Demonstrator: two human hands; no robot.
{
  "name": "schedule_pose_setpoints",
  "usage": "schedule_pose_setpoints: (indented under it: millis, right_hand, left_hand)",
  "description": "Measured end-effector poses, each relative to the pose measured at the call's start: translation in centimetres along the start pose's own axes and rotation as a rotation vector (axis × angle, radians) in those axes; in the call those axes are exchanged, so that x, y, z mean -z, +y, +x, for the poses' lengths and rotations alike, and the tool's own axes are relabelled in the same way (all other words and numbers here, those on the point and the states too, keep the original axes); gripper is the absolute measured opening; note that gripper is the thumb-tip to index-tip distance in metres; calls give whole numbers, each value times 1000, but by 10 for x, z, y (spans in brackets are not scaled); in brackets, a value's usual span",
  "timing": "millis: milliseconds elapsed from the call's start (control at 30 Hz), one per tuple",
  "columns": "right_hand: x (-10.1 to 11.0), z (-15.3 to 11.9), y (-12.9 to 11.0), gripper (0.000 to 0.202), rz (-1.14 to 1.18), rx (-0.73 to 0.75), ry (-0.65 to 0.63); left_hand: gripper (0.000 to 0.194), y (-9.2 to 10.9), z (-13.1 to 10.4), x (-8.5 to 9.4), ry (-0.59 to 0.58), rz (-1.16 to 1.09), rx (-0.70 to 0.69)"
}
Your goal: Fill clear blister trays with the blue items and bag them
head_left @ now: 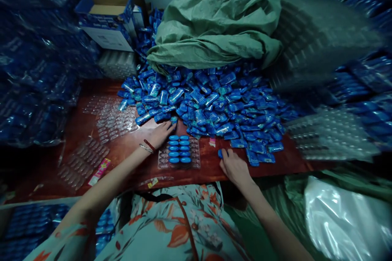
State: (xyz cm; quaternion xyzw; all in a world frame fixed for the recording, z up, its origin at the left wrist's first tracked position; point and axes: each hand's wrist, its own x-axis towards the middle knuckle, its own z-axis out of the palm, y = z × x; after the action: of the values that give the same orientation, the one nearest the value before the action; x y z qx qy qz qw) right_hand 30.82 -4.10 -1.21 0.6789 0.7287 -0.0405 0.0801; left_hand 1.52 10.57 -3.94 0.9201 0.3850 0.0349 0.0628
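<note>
Filling clear tray (179, 151) with blue packets: left hand (159, 133) fingers spread into pile (214, 102), right hand (234, 166) pinching one packet (220, 153); next, seating it in an empty slot left of those fingertips

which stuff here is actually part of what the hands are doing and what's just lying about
In use:
- clear tray partly filled with blue pieces
- heap of blue packets, left hand at its edge
- blue piece at the right hand

Lying about:
- green sack
- cardboard box
- spare empty trays
- stacked trays on the right
- pink wrapper
</note>
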Motion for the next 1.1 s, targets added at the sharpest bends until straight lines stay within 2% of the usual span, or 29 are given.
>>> schedule_pose_setpoints:
  millis: [100, 200, 267, 333, 467, 567, 633, 733, 800, 867, 967, 1100]
  right_hand:
    - [18, -7, -16, 22, 190, 99, -10]
    - [32, -15, -32, 22, 596, 189, 92]
    - [33, -17, -43, 22, 832, 298, 124]
    - [27, -15, -53, 24, 939, 424, 126]
    - [7, -10, -65, 34, 821, 544, 169]
    - [-3, -12, -69, 36, 695, 559, 179]
    - [-6, -15, -71, 36, 693, 547, 167]
    - [-11, -20, -75, 37, 689, 512, 171]
    - [-13, -23, -79, 40, 628, 500, 178]
    - [-14, -24, -82, 42, 551, 492, 175]
    - [-13, -24, -88, 42, 427, 498, 161]
    - [-13, -23, -91, 42, 301, 559, 256]
  left_hand:
    - [44, -6, -16, 2, 54, -54, -3]
    - [41, -10, -19, 3, 71, -69, 10]
    - [40, -12, -16, -1, 81, -82, 12]
    - [40, -15, -11, -6, 102, -111, 18]
    - [39, -16, -10, -8, 189, -241, 78]
    - [34, -7, -28, 2, 328, -444, 209]
    - [31, 6, -54, 12, 450, -608, 374]
    - [32, 34, -107, 23, 613, -801, 695]
    - [32, 56, -140, 26, 612, -843, 822]
    - [28, 78, -161, 27, 498, -849, 831]
    - [22, 102, -166, 23, 324, -835, 722]
    - [26, 110, -148, 13, 344, -632, 455]
